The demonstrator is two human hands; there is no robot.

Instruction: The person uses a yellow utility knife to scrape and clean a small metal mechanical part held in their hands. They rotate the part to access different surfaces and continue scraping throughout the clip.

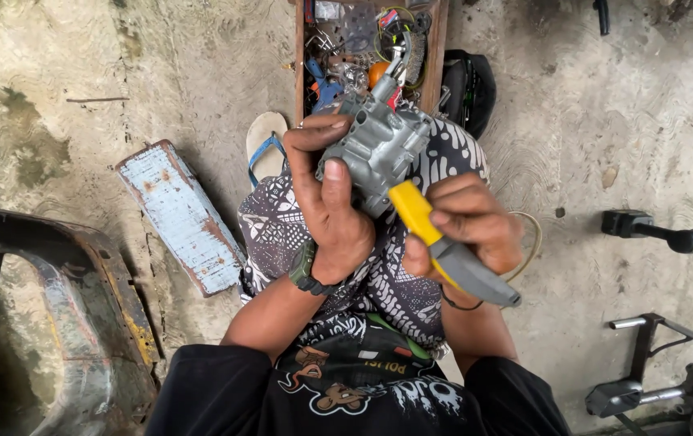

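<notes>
Wooden toolbox (pixel 438 56) full of tools (pixel 345 48)

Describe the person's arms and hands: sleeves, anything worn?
Bare hands, no gloves. Left hand has a dark green watch on the wrist. Right hand has a thin dark band at the wrist. Black sleeves cover the upper arms; forearms bare.

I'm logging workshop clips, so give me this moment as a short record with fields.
left hand: grips a grey metal engine part
right hand: holds a screwdriver with a yellow and grey handle, its tip hidden at the part
lap: patterned cloth
behind: wooden toolbox, sandal
floor: concrete, blue rusty board
</notes>
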